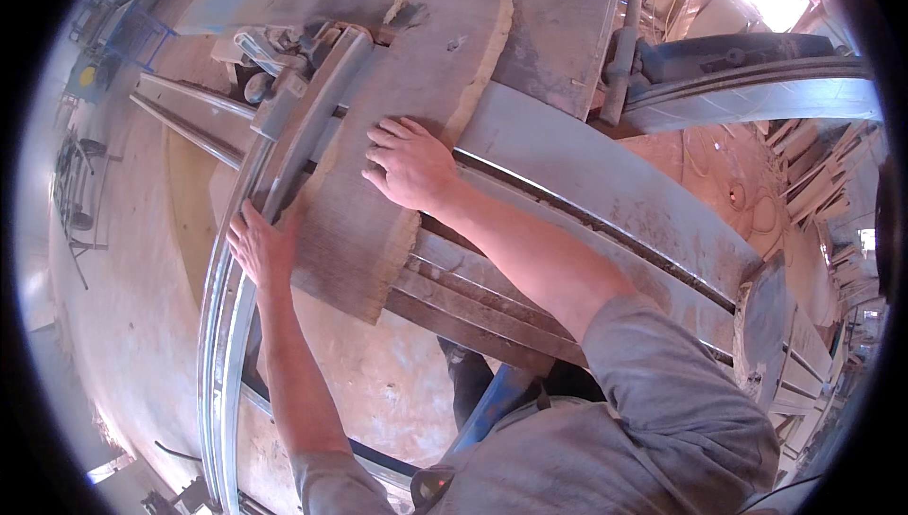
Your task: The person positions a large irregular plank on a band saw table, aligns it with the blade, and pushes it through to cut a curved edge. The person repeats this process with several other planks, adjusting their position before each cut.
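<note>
A wide wooden board (378,89) with rough, pale live edges lies slantwise over a machine table (567,165) with long slots. My right hand (411,165) rests on top of the board near its middle, palm down, fingers loosely spread. At the board's left side, my left hand (262,245) touches the long metal rail (219,354), its fingers stretched over the rail and its thumb side against the board. Whether those fingers also press on the board's edge I cannot tell. The board's far end reaches onto a broad flat sheet (553,14).
A metal clamp-like fitting (270,56) sits by the rail at the far left. At right stands a piece of wood (759,331) on the machine's end. A curved metal machine part (757,99) lies at the far right, with scrap wood (818,174) behind it.
</note>
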The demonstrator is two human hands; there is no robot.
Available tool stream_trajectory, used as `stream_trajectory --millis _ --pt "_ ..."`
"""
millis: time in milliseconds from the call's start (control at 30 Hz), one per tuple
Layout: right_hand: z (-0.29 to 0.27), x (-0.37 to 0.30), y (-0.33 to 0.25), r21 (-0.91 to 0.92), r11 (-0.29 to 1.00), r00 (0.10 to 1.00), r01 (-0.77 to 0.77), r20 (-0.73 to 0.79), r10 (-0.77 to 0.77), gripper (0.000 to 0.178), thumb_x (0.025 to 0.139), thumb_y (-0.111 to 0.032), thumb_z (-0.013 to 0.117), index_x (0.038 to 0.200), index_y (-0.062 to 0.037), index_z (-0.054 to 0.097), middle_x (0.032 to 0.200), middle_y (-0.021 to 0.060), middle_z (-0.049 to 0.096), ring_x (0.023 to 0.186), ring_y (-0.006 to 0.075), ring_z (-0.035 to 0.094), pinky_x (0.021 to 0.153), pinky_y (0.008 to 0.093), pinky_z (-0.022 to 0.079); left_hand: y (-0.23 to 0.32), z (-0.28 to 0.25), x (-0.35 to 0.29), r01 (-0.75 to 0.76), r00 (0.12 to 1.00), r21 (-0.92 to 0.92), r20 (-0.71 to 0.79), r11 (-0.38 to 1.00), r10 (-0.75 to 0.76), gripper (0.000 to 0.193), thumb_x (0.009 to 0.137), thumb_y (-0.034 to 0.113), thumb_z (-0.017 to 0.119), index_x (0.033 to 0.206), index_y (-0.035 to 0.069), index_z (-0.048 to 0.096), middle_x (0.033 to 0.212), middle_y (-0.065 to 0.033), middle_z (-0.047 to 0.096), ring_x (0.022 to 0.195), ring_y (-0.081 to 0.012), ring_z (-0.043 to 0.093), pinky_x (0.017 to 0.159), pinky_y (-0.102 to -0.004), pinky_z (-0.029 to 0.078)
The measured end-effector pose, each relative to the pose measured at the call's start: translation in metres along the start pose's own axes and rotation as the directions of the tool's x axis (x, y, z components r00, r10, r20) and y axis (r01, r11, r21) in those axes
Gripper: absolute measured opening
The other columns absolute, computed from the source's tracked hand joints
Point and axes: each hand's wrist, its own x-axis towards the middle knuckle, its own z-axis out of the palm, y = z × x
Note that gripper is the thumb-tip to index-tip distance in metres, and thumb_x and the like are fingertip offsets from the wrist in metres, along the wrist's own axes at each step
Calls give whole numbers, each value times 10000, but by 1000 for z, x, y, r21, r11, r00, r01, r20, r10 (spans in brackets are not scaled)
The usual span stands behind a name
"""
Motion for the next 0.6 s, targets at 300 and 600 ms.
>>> stream_trajectory --millis 300,600 --pt "-4 2 -2 23 1000 1000 3 -21 -2 277 852 -317 667 949 -62 719 1215 82 621 1244 256 505 1083 417 377 0 -6 5 -22 996 61 83 998 17 954 717 500 784 1411 -6 368 1354 -212 457 1310 -385 384 1087 -484 326" --pt "0 0 0 29 1000 999 -4 -49 5 273 844 -328 666 926 -73 718 1182 69 621 1229 242 504 1076 421 378 3 -4 3 -3 999 54 36 999 1 937 717 482 793 1394 -8 369 1358 -214 454 1306 -380 393 1079 -481 333"
